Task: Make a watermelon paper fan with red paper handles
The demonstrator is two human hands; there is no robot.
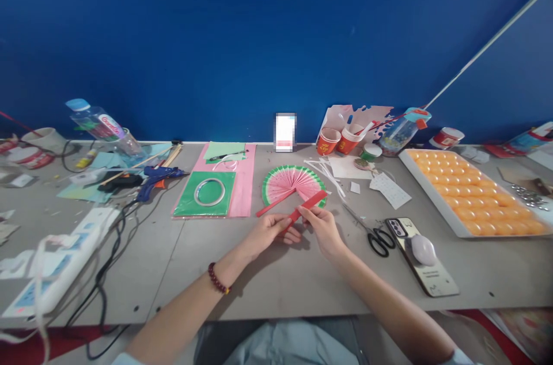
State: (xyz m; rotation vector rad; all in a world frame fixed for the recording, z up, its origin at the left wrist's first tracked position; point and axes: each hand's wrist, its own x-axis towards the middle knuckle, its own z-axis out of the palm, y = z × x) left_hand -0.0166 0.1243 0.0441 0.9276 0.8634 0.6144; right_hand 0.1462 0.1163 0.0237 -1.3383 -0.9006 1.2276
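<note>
A pleated paper fan [283, 181], pink in the middle with a green rim like a watermelon slice, lies spread on the table in front of me. A red strip [314, 200] slants across its lower right edge; whether it is glued there I cannot tell. My left hand [274, 228] pinches the strip's lower end. Closer to its middle, my right hand [322, 228] grips the same strip between thumb and fingers. Another red strip [276, 202] runs along the fan's lower left edge.
Black-handled scissors [380, 241] and a phone [427, 273] lie to the right, before a tray of orange balls [475, 195]. Left are green sheets [203, 208] under a tape roll [209, 181], a blue glue gun [158, 177] and a power strip [64, 261]. Paper cups [329, 140] stand behind.
</note>
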